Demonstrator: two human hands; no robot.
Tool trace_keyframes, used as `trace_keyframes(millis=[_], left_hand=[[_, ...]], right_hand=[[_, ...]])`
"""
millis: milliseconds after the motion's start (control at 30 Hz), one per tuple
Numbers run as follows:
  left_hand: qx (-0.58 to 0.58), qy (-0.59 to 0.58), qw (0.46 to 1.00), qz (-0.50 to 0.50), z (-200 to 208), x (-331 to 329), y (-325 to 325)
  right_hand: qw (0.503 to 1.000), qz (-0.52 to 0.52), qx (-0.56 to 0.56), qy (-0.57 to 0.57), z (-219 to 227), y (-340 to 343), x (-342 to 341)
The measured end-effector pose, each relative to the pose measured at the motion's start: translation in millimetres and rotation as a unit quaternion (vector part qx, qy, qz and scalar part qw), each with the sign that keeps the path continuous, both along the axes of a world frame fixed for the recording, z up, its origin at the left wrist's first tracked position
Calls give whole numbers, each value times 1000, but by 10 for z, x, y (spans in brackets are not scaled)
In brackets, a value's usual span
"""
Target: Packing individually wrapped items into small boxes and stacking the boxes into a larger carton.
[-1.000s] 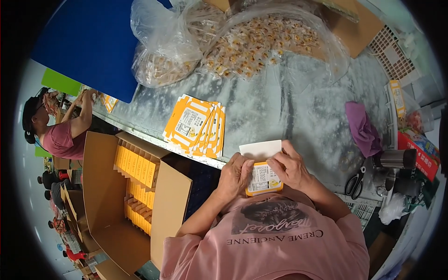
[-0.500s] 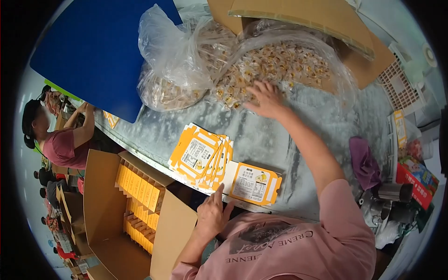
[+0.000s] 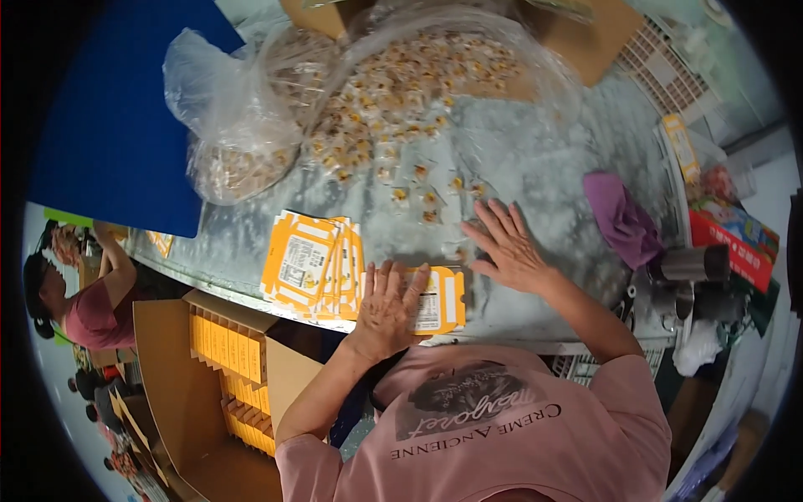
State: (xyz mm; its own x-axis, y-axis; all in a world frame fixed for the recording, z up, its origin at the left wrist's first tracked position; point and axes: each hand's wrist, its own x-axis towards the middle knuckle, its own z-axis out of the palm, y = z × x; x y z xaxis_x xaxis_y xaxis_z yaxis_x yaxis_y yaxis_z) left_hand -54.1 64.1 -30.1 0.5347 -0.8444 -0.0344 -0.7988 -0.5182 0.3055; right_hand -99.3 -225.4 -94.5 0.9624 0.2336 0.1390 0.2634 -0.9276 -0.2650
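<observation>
My left hand (image 3: pixel 386 305) lies with fingers stretched out over a flat yellow-and-white carton (image 3: pixel 450 301) at the table's near edge, covering its left part. Beside it, to the left, is a fanned stack of similar flat cartons (image 3: pixel 305 259). My right hand (image 3: pixel 512 255) is spread palm down over the table, to the right of the carton. Several small clear-wrapped pieces (image 3: pixel 430 207) with yellow-brown centres lie loose beyond both hands; one is close to the right fingertips. A large heap of the same wrapped pieces (image 3: pixel 401 79) spills from a clear plastic bag further back.
A bulging clear bag (image 3: pixel 226 109) stands at the far left by a blue panel (image 3: pixel 117 125). An open cardboard box (image 3: pixel 159 376) with rows of yellow cartons is at lower left. A purple cloth (image 3: pixel 619 217) and metal machine (image 3: pixel 690 272) are at right. A co-worker (image 3: pixel 92 301) is at far left.
My right hand has come back from the heap toward the near edge, and loose wrapped pieces now lie spread in front of it. My left hand has moved onto the carton. The view has shifted.
</observation>
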Motion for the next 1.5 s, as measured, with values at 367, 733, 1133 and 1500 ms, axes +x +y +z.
trace_keyframes(millis=[367, 733, 1133, 1500], left_hand=[[-10, 4, 994, 106, 3, -543, 188], [23, -4, 990, 141, -31, -630, 225], [-17, -5, 990, 142, -71, -618, 274], [-42, -12, 989, 142, -59, -622, 250]], right_hand=[[829, -303, 462, -93, -95, -825, -906], [976, -145, 159, -36, 132, -147, -642], [984, -114, 130, -42, 205, -216, -363], [990, -39, 126, -53, -85, 141, 962]])
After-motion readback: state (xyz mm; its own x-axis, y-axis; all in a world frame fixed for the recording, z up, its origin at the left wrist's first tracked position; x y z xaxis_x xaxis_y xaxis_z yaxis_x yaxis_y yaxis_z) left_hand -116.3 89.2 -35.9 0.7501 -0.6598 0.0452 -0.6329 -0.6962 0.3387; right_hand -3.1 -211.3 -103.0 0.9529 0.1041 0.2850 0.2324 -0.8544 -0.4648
